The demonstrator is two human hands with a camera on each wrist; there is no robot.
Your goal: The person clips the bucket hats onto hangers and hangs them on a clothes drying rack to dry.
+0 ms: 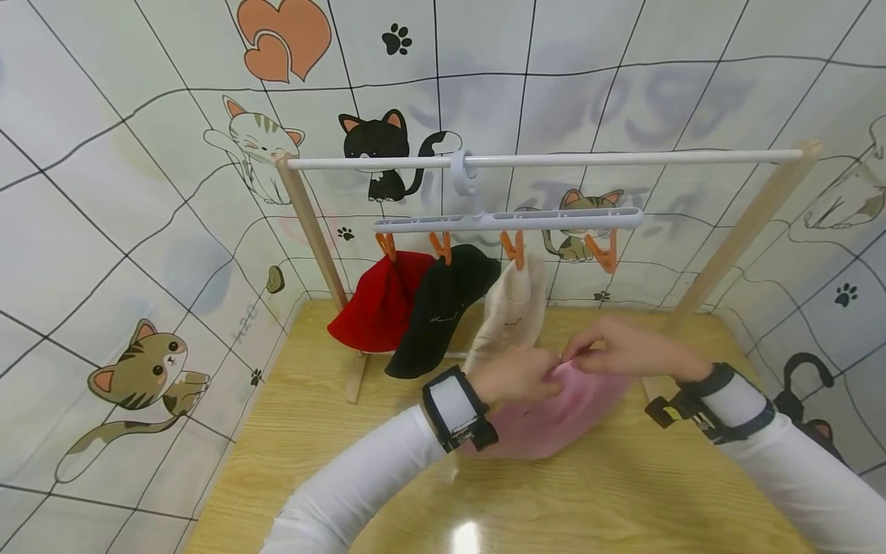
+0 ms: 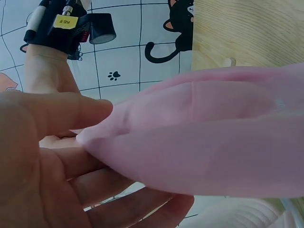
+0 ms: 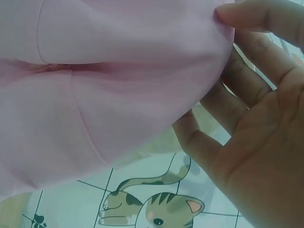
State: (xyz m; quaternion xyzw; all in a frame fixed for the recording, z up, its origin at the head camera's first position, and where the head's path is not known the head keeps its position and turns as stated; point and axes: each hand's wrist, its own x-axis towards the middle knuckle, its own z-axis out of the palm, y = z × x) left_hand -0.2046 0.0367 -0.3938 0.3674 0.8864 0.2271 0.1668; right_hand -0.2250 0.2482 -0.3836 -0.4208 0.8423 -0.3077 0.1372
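A pink bucket hat point(image 1: 554, 427) hangs from both hands above the table, just right of the cream hat. The left hand point(image 1: 519, 375) pinches its top edge; in the left wrist view a folded corner of the pink hat point(image 2: 190, 142) lies between thumb and fingers. Close beside it, the right hand point(image 1: 626, 350) grips the same edge. In the right wrist view the right thumb presses the cloth of the hat point(image 3: 133, 109) against the fingers behind. An orange clothespin point(image 1: 604, 252) hangs with nothing in it above the right hand.
A grey hanger point(image 1: 508, 221) hooks over a white rod point(image 1: 554, 161) on wooden posts. Orange clothespins on it hold a red hat point(image 1: 381, 300), a black hat point(image 1: 439, 315) and a cream hat point(image 1: 512, 308). Below is a wooden table point(image 1: 311, 462), with a cat-patterned wall behind.
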